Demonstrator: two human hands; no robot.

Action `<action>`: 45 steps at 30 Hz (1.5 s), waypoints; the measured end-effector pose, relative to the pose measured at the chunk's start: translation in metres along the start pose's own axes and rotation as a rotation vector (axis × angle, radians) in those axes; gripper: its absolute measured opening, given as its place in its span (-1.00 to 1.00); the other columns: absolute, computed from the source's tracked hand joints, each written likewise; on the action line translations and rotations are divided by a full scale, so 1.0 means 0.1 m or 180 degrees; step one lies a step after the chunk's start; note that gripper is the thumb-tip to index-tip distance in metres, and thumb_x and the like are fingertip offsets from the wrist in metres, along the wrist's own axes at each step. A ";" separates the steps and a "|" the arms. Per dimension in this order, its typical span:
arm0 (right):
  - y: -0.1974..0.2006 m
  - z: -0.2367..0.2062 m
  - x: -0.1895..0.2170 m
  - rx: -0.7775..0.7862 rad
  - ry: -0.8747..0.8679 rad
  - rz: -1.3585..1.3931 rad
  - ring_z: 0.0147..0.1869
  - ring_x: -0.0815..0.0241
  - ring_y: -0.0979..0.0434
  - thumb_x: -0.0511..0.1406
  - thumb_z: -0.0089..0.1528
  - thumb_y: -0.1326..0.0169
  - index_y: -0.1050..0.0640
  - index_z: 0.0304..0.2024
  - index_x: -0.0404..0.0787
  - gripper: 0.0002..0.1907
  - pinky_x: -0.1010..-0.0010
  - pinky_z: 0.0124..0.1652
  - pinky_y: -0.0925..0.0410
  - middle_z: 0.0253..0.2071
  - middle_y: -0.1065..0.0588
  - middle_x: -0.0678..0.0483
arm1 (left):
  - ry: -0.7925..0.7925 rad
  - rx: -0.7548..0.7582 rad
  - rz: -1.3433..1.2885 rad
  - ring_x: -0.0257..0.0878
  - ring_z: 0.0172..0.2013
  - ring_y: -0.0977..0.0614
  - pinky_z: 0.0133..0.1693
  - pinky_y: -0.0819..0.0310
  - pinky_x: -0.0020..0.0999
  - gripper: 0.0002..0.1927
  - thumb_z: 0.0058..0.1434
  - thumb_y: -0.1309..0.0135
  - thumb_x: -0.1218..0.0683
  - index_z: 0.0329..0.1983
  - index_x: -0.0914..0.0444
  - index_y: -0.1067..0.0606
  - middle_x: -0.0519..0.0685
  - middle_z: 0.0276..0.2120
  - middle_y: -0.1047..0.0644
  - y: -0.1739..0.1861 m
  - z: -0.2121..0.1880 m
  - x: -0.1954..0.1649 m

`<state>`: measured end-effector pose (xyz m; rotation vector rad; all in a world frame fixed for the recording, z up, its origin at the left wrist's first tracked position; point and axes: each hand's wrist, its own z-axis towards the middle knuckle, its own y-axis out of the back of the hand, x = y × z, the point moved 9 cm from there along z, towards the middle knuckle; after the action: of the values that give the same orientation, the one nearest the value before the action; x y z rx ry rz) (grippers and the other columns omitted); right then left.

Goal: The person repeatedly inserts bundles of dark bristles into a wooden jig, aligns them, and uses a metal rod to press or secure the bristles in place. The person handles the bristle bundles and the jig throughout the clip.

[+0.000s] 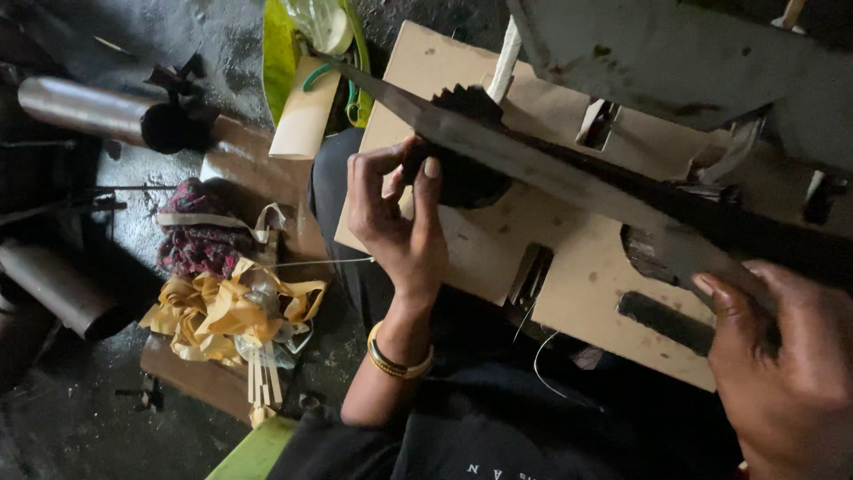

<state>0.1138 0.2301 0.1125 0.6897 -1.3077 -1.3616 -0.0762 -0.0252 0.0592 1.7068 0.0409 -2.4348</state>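
Left hand [395, 222] is closed round a dark, round toothed part [466, 147], thumb and fingers pinching its left edge, w/ a long dark metal blade [551, 173] lying across it. Blade runs diagonally from pointed tip at top centre down to the right. Right hand [786, 364] at lower right is clenched on the blade's handle end, fingers wrapped over it. Both blade and toothed part sit over a cardboard sheet [577, 284] w/ cut slots, resting on the person's lap. A gold bangle [395, 363] on the left wrist. A white stick [505, 58] pokes up behind the toothed part. A grey metal machine body [675, 53] overhangs at top right.

On the floor at left: a heap of yellow strapping strips [227, 311], red patterned cloth [200, 240] just behind it, and metal pipes [80, 107] further left. A green-yellow bag [284, 53] lies at top centre, near the blade tip.
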 end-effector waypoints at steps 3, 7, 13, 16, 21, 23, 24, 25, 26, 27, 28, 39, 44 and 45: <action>-0.01 0.01 -0.02 -0.0070 0.0083 0.0257 -0.10 0.17 -0.67 -0.41 0.47 -0.22 -0.51 0.00 -0.39 -0.84 0.50 -0.14 -0.49 -0.18 -0.58 -0.09 | 0.0064 0.0022 -0.0036 -0.29 -0.06 -0.58 0.02 -0.57 -0.41 -0.82 0.41 -0.17 0.28 -0.01 0.41 -0.44 -0.01 -0.06 -0.45 -0.01 -0.01 0.03; -0.08 0.00 -0.08 0.0062 0.0022 0.0234 -0.24 0.10 -0.66 -0.44 0.36 -0.23 -0.56 -0.04 -0.43 -0.83 0.46 -0.29 -0.47 -0.26 -0.58 -0.17 | -0.0013 0.0033 -0.0070 -0.28 -0.01 -0.59 0.04 -0.59 -0.41 -0.83 0.43 -0.17 0.27 -0.01 0.40 -0.43 -0.01 -0.10 -0.45 0.00 -0.01 0.01; -0.06 -0.05 -0.07 0.0097 0.0127 0.0212 -0.18 0.09 -0.68 -0.46 0.36 -0.20 -0.56 -0.03 -0.45 -0.83 0.47 -0.31 -0.47 -0.28 -0.58 -0.17 | 0.0071 0.0059 0.0014 -0.30 -0.06 -0.58 0.02 -0.60 -0.41 -0.82 0.40 -0.18 0.28 0.00 0.41 -0.46 0.00 -0.06 -0.45 0.01 0.00 0.04; -0.05 -0.10 -0.07 0.0031 0.0008 0.0339 -0.13 0.17 -0.68 -0.42 0.46 -0.19 -0.55 0.04 -0.41 -0.84 0.53 -0.21 -0.49 -0.23 -0.59 -0.12 | 0.0007 0.0152 -0.0080 -0.29 0.00 -0.56 0.10 -0.57 -0.40 -0.82 0.40 -0.18 0.30 0.00 0.42 -0.45 0.01 -0.08 -0.44 0.01 0.02 0.04; -0.02 -0.14 -0.04 -0.0083 0.0074 -0.0123 -0.14 0.14 -0.67 -0.37 0.43 -0.25 -0.54 0.00 -0.38 -0.80 0.48 -0.17 -0.48 -0.21 -0.59 -0.12 | 0.0004 0.0230 -0.0334 -0.26 0.03 -0.58 0.16 -0.55 -0.37 -0.80 0.37 -0.18 0.32 -0.02 0.42 -0.43 0.00 -0.05 -0.41 0.01 0.04 0.06; 0.00 -0.13 -0.02 -0.0145 0.0239 -0.0123 -0.20 0.10 -0.67 -0.38 0.37 -0.28 -0.55 -0.02 -0.40 -0.77 0.44 -0.25 -0.46 -0.27 -0.59 -0.14 | -0.0024 0.0237 -0.0361 -0.25 0.04 -0.58 0.19 -0.56 -0.35 -0.80 0.36 -0.18 0.33 -0.02 0.42 -0.43 0.00 -0.03 -0.41 0.01 0.04 0.06; 0.00 -0.13 -0.01 -0.0148 0.0279 -0.0124 -0.21 0.10 -0.67 -0.39 0.36 -0.28 -0.55 -0.02 -0.40 -0.77 0.44 -0.26 -0.45 -0.28 -0.59 -0.14 | -0.0011 0.0231 -0.0340 -0.25 0.03 -0.58 0.19 -0.56 -0.35 -0.80 0.37 -0.18 0.33 -0.01 0.42 -0.43 0.00 -0.03 -0.41 0.00 0.04 0.07; 0.00 -0.12 -0.01 -0.0150 0.0318 -0.0126 -0.21 0.09 -0.67 -0.39 0.36 -0.29 -0.56 -0.02 -0.40 -0.78 0.43 -0.27 -0.45 -0.29 -0.59 -0.14 | 0.0004 0.0216 -0.0310 -0.25 0.03 -0.58 0.19 -0.57 -0.35 -0.80 0.37 -0.18 0.33 -0.01 0.42 -0.43 0.00 -0.02 -0.41 0.01 0.04 0.07; 0.01 -0.12 -0.01 -0.0178 0.0301 -0.0153 -0.18 0.11 -0.67 -0.39 0.40 -0.27 -0.56 -0.01 -0.39 -0.80 0.45 -0.24 -0.45 -0.26 -0.59 -0.13 | 0.0029 0.0232 -0.0341 -0.26 0.02 -0.58 0.18 -0.56 -0.36 -0.80 0.37 -0.18 0.33 -0.01 0.43 -0.44 0.01 -0.02 -0.41 0.00 0.04 0.08; 0.01 -0.11 -0.02 -0.0189 0.0275 -0.0163 -0.18 0.12 -0.67 -0.39 0.41 -0.27 -0.56 -0.01 -0.40 -0.81 0.46 -0.23 -0.46 -0.25 -0.59 -0.14 | 0.0050 0.0244 -0.0362 -0.26 0.01 -0.58 0.18 -0.55 -0.37 -0.80 0.37 -0.18 0.34 0.00 0.43 -0.44 0.01 -0.02 -0.42 0.00 0.04 0.09; 0.00 -0.11 -0.02 -0.0200 0.0250 -0.0173 -0.17 0.12 -0.67 -0.40 0.43 -0.27 -0.57 0.00 -0.40 -0.82 0.46 -0.22 -0.46 -0.24 -0.59 -0.14 | 0.0062 0.0251 -0.0383 -0.27 0.01 -0.59 0.17 -0.55 -0.37 -0.79 0.36 -0.18 0.34 0.00 0.43 -0.44 0.01 -0.02 -0.42 0.00 0.03 0.09; -0.02 -0.01 -0.03 0.0052 0.0199 0.0129 -0.16 0.10 -0.68 -0.36 0.49 -0.26 -0.56 0.02 -0.41 -0.80 0.45 -0.21 -0.50 -0.24 -0.59 -0.17 | 0.0071 0.0219 -0.0401 -0.30 -0.01 -0.57 0.14 -0.55 -0.42 -0.78 0.37 -0.20 0.34 0.03 0.43 -0.46 -0.01 -0.07 -0.43 0.01 0.03 0.09; -0.12 0.09 -0.14 0.0314 0.0219 0.0531 -0.25 0.09 -0.68 -0.36 0.42 -0.24 -0.57 0.00 -0.41 -0.79 0.45 -0.31 -0.49 -0.32 -0.59 -0.19 | 0.0002 0.0183 -0.0364 -0.30 0.01 -0.58 0.17 -0.56 -0.39 -0.79 0.37 -0.19 0.33 0.02 0.43 -0.46 -0.01 -0.07 -0.44 0.01 0.02 0.06; -0.13 0.09 -0.15 0.0308 0.0245 0.0426 -0.26 0.09 -0.68 -0.36 0.42 -0.25 -0.57 0.00 -0.41 -0.79 0.45 -0.32 -0.48 -0.33 -0.59 -0.19 | -0.0004 0.0184 -0.0391 -0.30 0.00 -0.57 0.16 -0.55 -0.39 -0.79 0.37 -0.19 0.34 0.02 0.43 -0.46 -0.01 -0.07 -0.43 0.02 0.02 0.06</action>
<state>0.1057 0.2447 0.0979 0.7007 -1.3407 -1.1598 -0.0801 -0.0276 0.0549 1.7768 0.0781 -2.5482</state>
